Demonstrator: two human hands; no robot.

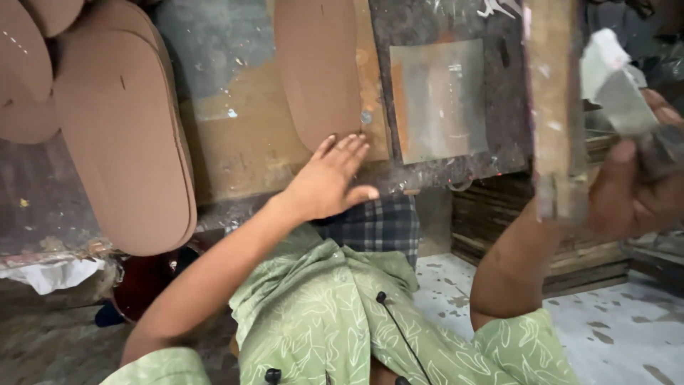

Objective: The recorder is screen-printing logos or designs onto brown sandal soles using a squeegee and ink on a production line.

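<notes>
My left hand point(330, 180) is spread flat, fingers apart, with the fingertips touching the near end of a single brown sole-shaped sheet point(318, 68) that lies on the worn workbench point(235, 135). My right hand point(634, 189) is raised at the right edge and grips a grey block-like tool point(620, 89) with a pale tip. A wooden post point(556, 107) stands just left of that hand.
A thick stack of brown sole-shaped sheets point(125, 135) hangs over the bench's left part, with more at the top left corner point(25, 64). A square metal plate point(439, 100) lies right of the single sheet. Stacked wooden boards point(499, 214) sit below right, over a paint-spotted floor point(613, 328).
</notes>
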